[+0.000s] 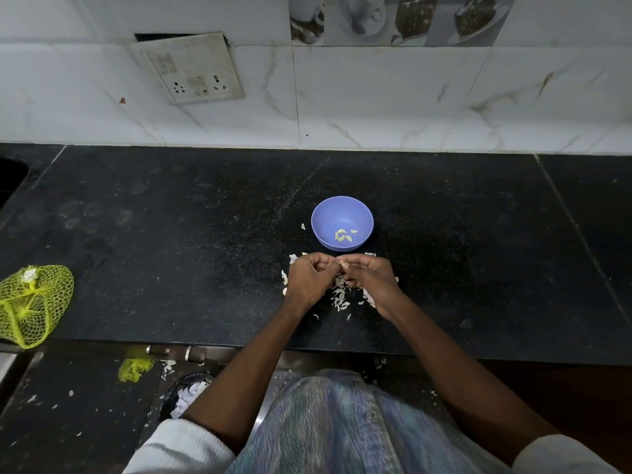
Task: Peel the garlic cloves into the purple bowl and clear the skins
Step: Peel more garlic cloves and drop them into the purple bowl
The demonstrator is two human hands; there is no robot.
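Observation:
The purple bowl (342,213) stands on the black counter (191,254) with several peeled garlic cloves (343,235) in its bottom. Just in front of it my left hand (307,280) and my right hand (371,277) meet fingertip to fingertip, both pinching one small garlic clove (342,264) that shows only as a pale sliver between them. White garlic skins (340,297) lie scattered on the counter under and around both hands.
A yellow mesh bag (32,302) lies at the counter's left front edge. A tilted wall socket plate (189,68) hangs on the tiled wall behind. More skins, a yellow mesh scrap (134,368) and a dark bin (186,393) holding skins are on the floor below.

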